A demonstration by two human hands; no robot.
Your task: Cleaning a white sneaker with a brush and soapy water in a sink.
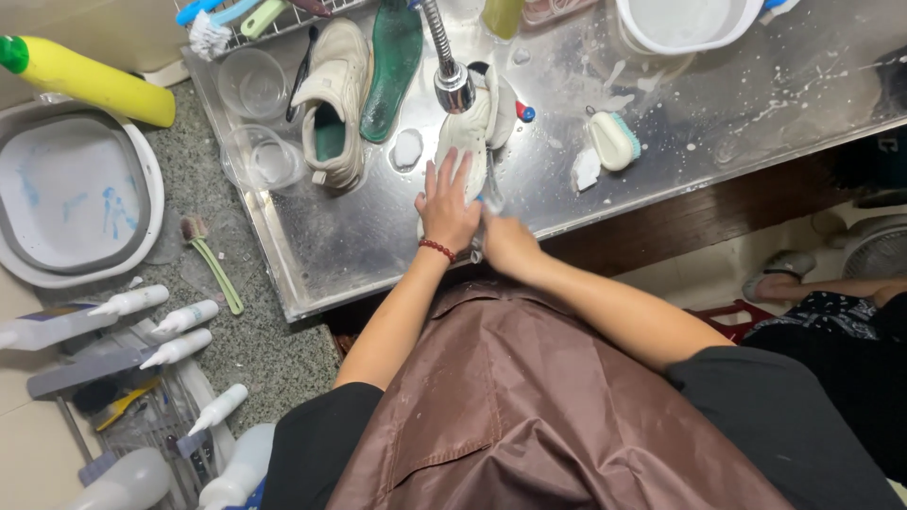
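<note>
Head view: left hand flat, fingers spread, pressing white shoe under faucet on wet steel surface; right hand curled at shoe's heel, grip unclear.

A shiny wet metal bench is sitting beside a speckled grey stone top. A pale tiled floor is showing below, under bright light.

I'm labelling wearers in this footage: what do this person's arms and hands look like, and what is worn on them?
Both forearms are bare, no gloves. The left hand has a red bead bracelet at the wrist. The right hand wears nothing visible. Black short sleeves cover the upper arms.
</note>
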